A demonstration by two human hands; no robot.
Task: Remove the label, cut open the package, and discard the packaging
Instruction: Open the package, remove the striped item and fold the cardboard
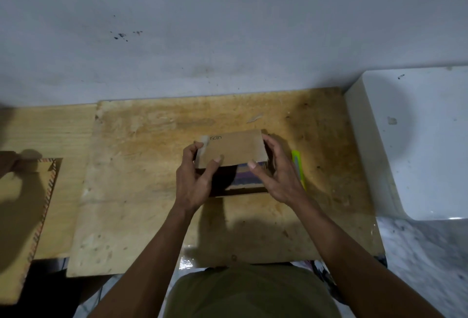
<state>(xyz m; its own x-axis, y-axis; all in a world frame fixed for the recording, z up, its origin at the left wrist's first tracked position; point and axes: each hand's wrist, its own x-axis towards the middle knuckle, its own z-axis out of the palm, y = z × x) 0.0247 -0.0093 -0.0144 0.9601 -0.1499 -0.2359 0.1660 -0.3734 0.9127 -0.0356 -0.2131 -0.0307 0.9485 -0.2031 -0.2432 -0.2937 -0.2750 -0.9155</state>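
Note:
A small brown cardboard box point(234, 149) with handwriting on its top flap sits in the middle of the plywood board point(141, 191). The flap is lifted, and something purple and dark point(244, 181) shows inside. My left hand point(196, 178) grips the box's left side, thumb on the flap's front edge. My right hand point(277, 173) holds the right side, thumb on the flap edge as well. A yellow-green utility knife point(298, 165) lies on the board just right of my right hand, partly hidden by it.
A white appliance or container point(417, 140) stands at the right edge of the board. A flat board with a striped border point(27, 216) lies at the far left. A grey wall rises behind the board.

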